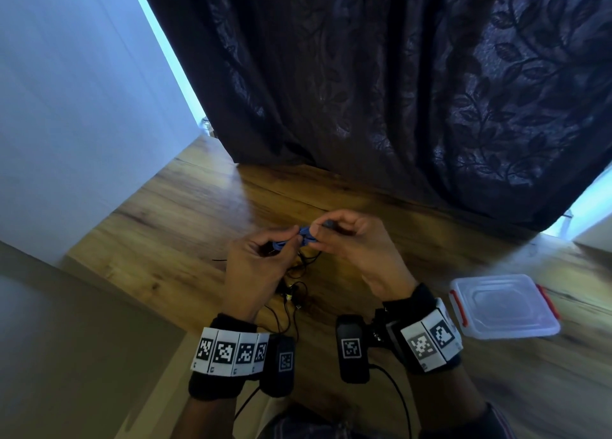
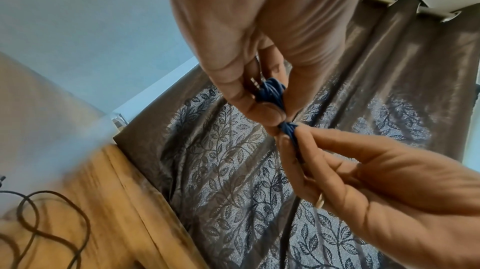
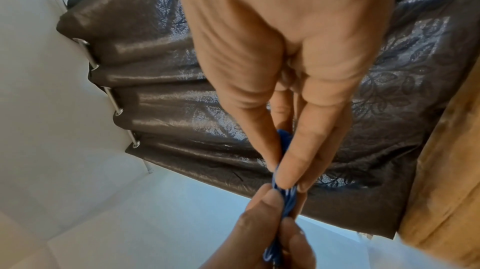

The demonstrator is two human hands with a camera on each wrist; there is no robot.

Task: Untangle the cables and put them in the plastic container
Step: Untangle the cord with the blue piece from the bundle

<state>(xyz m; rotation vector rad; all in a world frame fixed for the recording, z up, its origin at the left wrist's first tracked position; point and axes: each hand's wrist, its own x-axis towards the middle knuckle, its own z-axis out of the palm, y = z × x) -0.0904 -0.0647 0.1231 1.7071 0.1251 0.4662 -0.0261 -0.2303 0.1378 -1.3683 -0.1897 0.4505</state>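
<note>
A small bundle of blue cable [image 1: 306,233] is held above the wooden table [image 1: 159,213], stretched between both hands. My left hand [image 1: 291,241] pinches its left end between thumb and fingertips, and the left wrist view shows coiled blue loops [image 2: 271,90] inside that pinch. My right hand [image 1: 318,236] pinches the other end, seen close up as blue strands [image 3: 284,199] under its fingertips. A tangle of thin black cables [image 1: 294,289] lies on the table below the hands. The clear plastic container [image 1: 506,309] with red clips sits on the table at the right, apart from both hands.
A dark leaf-patterned curtain [image 1: 397,74] hangs down to the table's far edge. A white wall [image 1: 66,91] borders the table on the left. Black leads run from the wrist cameras toward my body. One black cable loop [image 2: 33,212] lies left of the hands.
</note>
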